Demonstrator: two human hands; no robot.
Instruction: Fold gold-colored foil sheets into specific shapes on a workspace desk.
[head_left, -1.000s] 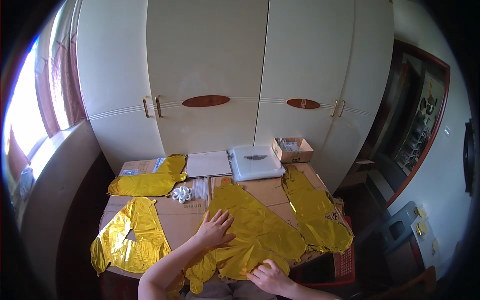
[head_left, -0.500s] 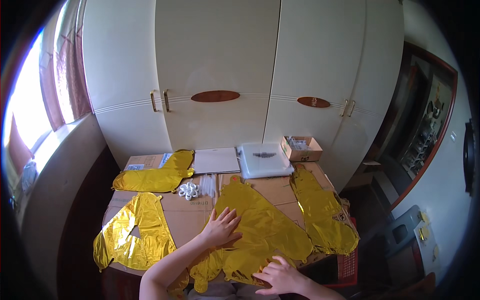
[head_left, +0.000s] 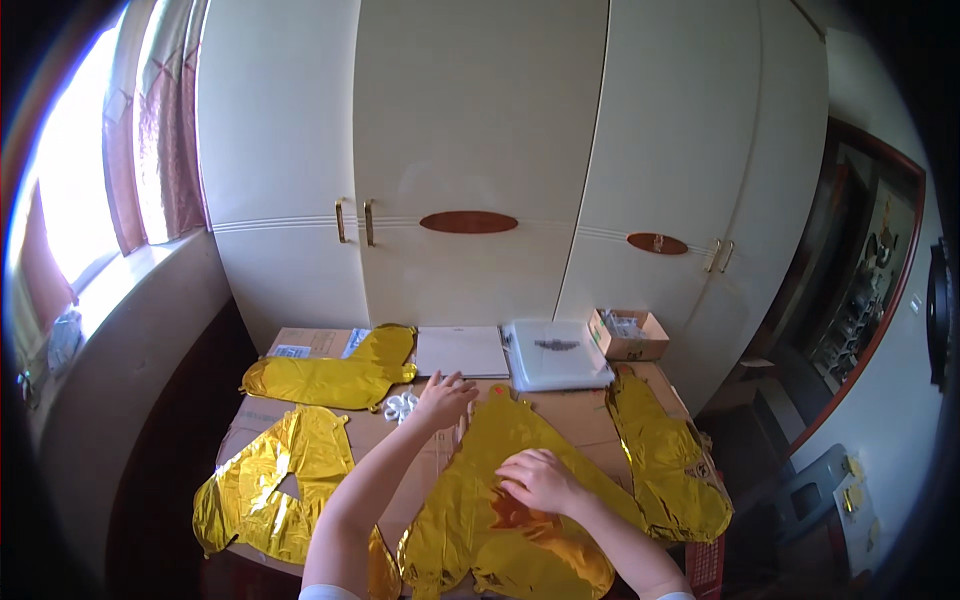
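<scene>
A large gold foil balloon [head_left: 450,520], flat and uninflated, lies in front of me on the cardboard-covered table. My right hand [head_left: 540,480] is over its middle, fingers loosely bent and nothing visibly gripped; orange reflections show in the foil beneath. Farther up, my left hand [head_left: 447,400] is stretched over a bundle of clear thin straws [head_left: 452,440], mostly hidden by the hand and forearm. Its fingers are apart, and I see nothing held. Just left of it sits a cluster of white rolls [head_left: 400,406], perhaps ribbon, partly covered by that hand.
More flat gold balloons lie around: a triangular one with a hole [head_left: 310,470], a bent one [head_left: 320,382] and a long one [head_left: 655,470]. Along the back are a pale flat board [head_left: 462,352], a translucent plastic packet [head_left: 558,365] and an open cardboard box [head_left: 640,346], before a white wardrobe [head_left: 470,120].
My left hand has moved from the large balloon up toward the straws and white rolls. My right hand has come up from the balloon's near edge to its middle. The view has tilted upward.
</scene>
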